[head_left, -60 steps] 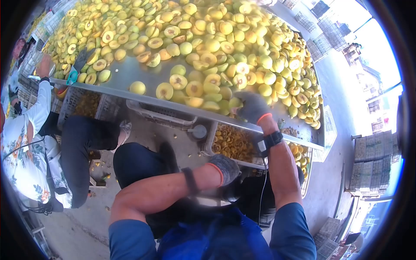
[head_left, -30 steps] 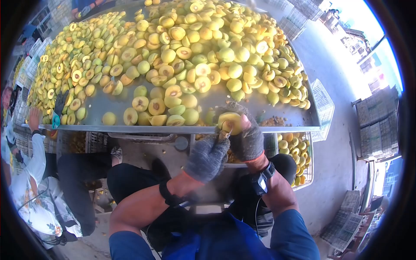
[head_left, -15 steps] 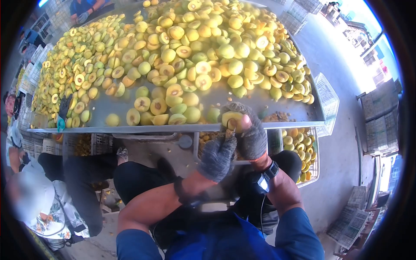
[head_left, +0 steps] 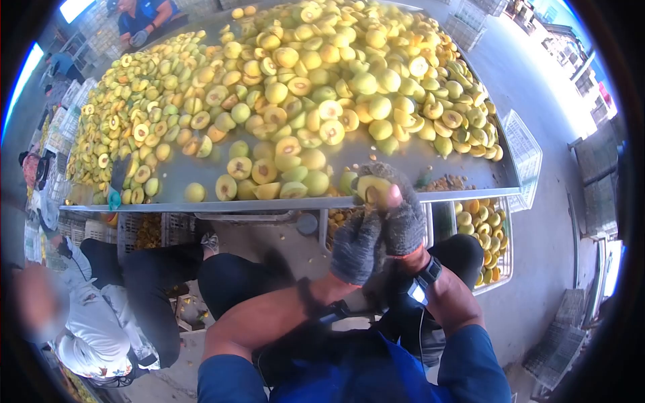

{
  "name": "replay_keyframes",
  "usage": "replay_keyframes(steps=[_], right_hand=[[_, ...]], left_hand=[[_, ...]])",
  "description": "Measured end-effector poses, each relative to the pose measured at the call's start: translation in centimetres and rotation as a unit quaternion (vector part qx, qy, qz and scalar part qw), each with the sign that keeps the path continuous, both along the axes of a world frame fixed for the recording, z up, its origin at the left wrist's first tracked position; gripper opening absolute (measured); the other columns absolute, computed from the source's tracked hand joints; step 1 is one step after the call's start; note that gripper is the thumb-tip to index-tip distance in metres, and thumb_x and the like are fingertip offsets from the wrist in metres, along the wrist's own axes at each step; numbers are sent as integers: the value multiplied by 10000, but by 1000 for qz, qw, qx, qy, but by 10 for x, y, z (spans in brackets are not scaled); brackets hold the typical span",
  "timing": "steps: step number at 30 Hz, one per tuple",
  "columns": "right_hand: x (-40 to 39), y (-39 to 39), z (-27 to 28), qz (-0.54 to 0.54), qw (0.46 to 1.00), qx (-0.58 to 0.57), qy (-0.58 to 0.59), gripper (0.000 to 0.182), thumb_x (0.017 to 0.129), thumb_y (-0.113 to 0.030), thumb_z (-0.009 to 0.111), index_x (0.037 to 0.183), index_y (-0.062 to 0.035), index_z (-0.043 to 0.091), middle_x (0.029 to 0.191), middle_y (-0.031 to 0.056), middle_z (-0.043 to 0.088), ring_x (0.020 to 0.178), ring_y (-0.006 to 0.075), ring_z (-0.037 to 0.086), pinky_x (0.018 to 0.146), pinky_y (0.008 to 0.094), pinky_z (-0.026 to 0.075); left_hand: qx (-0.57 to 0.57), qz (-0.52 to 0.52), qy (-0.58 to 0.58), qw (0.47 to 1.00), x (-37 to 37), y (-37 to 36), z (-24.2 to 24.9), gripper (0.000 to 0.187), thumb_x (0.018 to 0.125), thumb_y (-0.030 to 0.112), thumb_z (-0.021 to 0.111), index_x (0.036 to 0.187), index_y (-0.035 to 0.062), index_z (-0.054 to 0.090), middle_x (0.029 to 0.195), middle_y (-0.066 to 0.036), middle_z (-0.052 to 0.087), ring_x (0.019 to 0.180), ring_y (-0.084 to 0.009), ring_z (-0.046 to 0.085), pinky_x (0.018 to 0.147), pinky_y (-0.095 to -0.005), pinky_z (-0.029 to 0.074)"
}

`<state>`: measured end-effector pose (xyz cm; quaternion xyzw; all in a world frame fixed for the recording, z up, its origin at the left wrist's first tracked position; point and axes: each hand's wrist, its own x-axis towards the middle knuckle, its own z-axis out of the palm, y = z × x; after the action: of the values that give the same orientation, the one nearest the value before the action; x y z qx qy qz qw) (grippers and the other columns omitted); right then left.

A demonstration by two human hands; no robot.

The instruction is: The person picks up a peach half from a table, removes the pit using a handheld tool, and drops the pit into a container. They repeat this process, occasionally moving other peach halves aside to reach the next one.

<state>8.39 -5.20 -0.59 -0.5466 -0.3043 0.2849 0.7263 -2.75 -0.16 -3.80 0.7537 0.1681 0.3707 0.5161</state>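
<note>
Left hand (head_left: 356,251) now up at fruit (head_left: 373,189)

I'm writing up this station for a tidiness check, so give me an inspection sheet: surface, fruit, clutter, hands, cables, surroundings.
Surface: metal table, partly bare along its near side.
Fruit: cut halves heaped across it, many cut faces upward.
Clutter: small brown bits near the front right.
Hands: gloved right hand grips a fruit half; gloved left hand close against it, any tool hidden.
Cables: thin pale cable beside the right forearm.
Surroundings: fruit-filled crate below the table's right end; stacked crates farther right; seated co-worker at left.
</note>
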Motion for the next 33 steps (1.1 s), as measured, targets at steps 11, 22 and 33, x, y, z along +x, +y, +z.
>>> replay_keyframes(steps=[11,22,33], right_hand=[[-4,3,2,6,995,44,92,435,1045,-333,505,1325,-4,555,1273,101,612,1132,185,571,1007,334,447],[22,-18,20,73,988,-115,-68,447,1031,-406,533,1213,-14,646,1046,63,699,958,134,635,864,312,513],[35,-16,43,149,982,-95,-68,503,1005,-309,597,1409,-19,519,1189,88,670,1114,173,600,1003,320,463]], left_hand=[[-227,-12,-63,972,9,3,18,208,1015,233,620,962,39,672,727,13,606,617,-49,527,518,-238,417],[-409,-141,-26,901,-4,9,15,221,1034,237,579,978,55,690,684,-31,615,505,-107,549,441,-256,409],[-674,-311,-79,665,-13,37,23,202,985,174,643,1138,41,645,908,-44,672,696,-131,642,616,-271,528]])
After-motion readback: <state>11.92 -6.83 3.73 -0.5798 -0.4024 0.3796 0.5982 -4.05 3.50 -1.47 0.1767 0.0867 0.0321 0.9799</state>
